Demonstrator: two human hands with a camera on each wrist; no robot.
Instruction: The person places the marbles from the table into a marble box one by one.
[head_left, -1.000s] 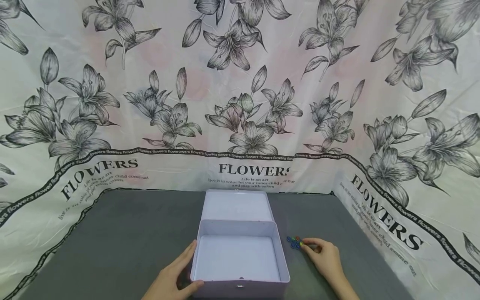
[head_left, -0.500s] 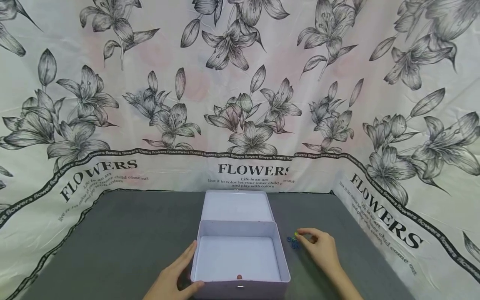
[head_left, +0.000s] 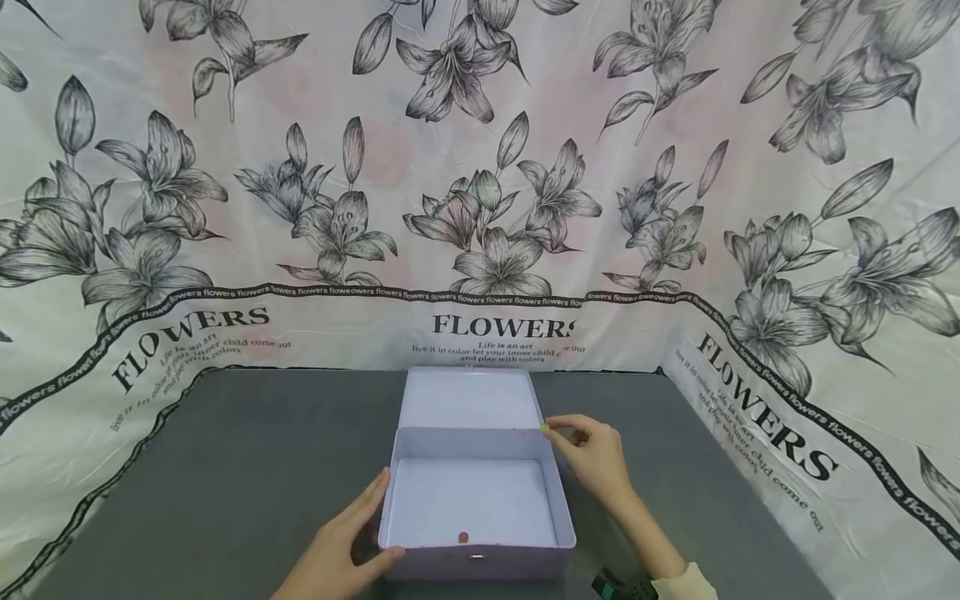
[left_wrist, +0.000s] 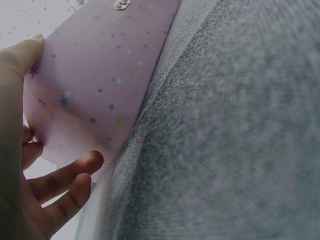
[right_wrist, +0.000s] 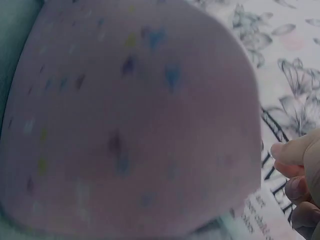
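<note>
A lilac metal box [head_left: 477,562] stands on the table, its lid [head_left: 468,398] tipped back. My left hand [head_left: 333,533] grips the box's left front corner, thumb at the front rim and fingers along the side. The left wrist view shows star prints on the box wall [left_wrist: 100,95]. Over the right rear rim my right hand [head_left: 592,454] pinches a tiny yellow-green piece [head_left: 543,427] between thumb and fingertips. Inside the box, near its front wall, lies a small reddish-brown piece [head_left: 462,537]. The right wrist view is blurred and does not show the pinched piece.
A grey tabletop [head_left: 262,467] surrounds the box. Behind and beside it hangs a white flower-printed cloth [head_left: 495,333]. A black device [head_left: 622,585] is at my right wrist, by a pale sleeve [head_left: 686,582].
The reddish-brown piece has come into the box. My right hand has picked the yellow-green piece from the small blue pieces and moved left to the box rim. My left hand keeps its hold.
</note>
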